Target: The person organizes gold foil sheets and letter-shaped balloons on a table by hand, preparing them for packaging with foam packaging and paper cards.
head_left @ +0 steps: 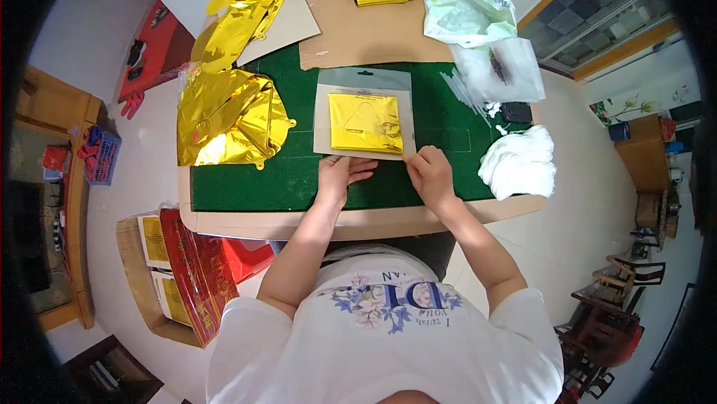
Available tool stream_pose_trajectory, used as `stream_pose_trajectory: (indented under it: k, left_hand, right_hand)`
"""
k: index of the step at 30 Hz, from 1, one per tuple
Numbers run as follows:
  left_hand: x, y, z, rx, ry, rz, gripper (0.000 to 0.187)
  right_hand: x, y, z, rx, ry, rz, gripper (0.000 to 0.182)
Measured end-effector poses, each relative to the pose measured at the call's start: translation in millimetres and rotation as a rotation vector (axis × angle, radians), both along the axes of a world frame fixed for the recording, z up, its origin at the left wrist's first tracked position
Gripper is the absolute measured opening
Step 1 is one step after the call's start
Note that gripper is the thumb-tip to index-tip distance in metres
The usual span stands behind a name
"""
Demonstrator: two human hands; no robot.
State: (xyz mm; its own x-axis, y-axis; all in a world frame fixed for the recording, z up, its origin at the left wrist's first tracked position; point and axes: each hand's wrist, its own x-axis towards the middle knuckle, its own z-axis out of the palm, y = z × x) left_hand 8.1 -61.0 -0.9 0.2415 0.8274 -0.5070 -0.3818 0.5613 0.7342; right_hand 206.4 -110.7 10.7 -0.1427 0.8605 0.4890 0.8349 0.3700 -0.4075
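Note:
A clear plastic package (pixel 363 81) with a hanging slot at its top lies flat on the green mat, backed by grey-brown card. Inside it shows a folded gold foil piece (pixel 366 123). My left hand (pixel 342 176) is at the package's lower left edge, its fingers apart and partly beneath that edge. At the lower right corner, my right hand (pixel 428 171) has thumb and index finger pinched on the package.
Gold foil sheets (pixel 231 116) lie at the table's left and back. Brown cardboard (pixel 373 27) sits behind the package. On the right are a plastic bag (pixel 470 14), a black object (pixel 515 112) and a white cloth bundle (pixel 520 163). A carton (pixel 142 284) stands lower left.

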Motion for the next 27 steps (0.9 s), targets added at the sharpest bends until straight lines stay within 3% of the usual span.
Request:
stream_pose_trajectory:
  k: [8,13,17,20,27]
  left_hand:
    - [2.9,-4.9,0.2,0.015,0.106,-0.057,0.028]
    - [8.2,-8.4,-5.9,0.040,0.101,-0.061,0.024]
    - [19.0,-17.5,10.1,0.139,0.161,-0.041,0.024]
    - [12.2,-13.4,-15.2,0.100,0.144,-0.052,0.023]
    - [12.2,-14.9,-6.6,0.097,0.104,-0.037,0.024]
  right_hand:
    - [-5.0,-0.8,4.6,-0.007,0.002,-0.008,0.013]
    - [-34.7,-0.5,39.3,0.025,0.064,0.068,0.014]
    - [-53.4,11.8,36.0,-0.044,0.061,0.123,0.015]
    - [-57.0,22.6,35.5,-0.126,0.033,0.144,0.012]
    - [-56.1,22.7,33.4,-0.235,0.028,0.144,0.009]
